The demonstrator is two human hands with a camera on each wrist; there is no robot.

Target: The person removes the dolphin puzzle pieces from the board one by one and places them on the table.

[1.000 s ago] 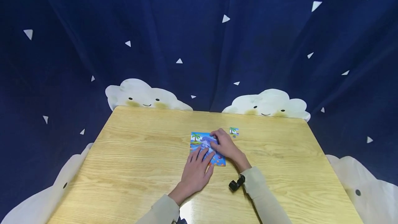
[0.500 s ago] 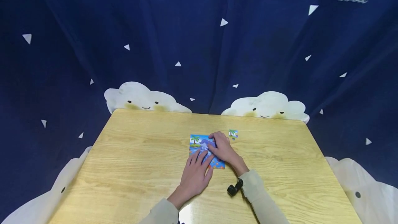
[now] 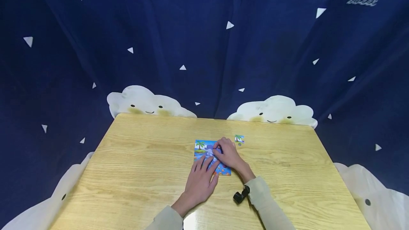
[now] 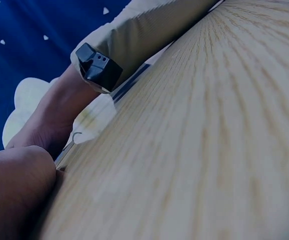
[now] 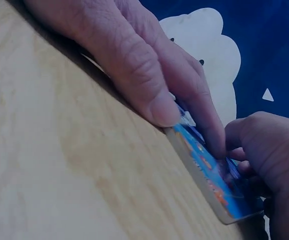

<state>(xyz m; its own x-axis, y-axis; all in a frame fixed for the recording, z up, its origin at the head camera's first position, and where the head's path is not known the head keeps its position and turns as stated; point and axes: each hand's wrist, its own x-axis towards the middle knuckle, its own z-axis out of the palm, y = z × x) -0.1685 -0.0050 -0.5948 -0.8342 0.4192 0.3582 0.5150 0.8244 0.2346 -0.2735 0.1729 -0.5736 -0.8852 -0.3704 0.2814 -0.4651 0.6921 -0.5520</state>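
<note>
A small square puzzle board (image 3: 200,148) with a dolphin and palm-tree picture lies flat on the wooden table. Over its lower left part my left hand (image 3: 199,183) is spread, fingers straight and resting on the picture. My right hand (image 3: 227,153) is over the upper right part, fingers curled, thumb and index tips drawn together on the dolphin. I cannot tell whether a piece sits between those tips. In the right wrist view, the left fingers (image 5: 159,97) reach onto the puzzle's edge, and the curled right hand (image 5: 279,150) hides its far part.
Just beyond the right hand lie a small palm-tree piece (image 3: 239,138) and a tiny blue bit (image 3: 239,144). A dark wrist device (image 3: 241,194) sits at the right cuff. Behind the wooden table (image 3: 143,162) hangs a navy curtain (image 3: 179,38) with clouds.
The right index finger has come down toward the thumb, narrowing the gap between their tips over the dolphin. The left hand stays on the board. The head view tilts slightly upward.
</note>
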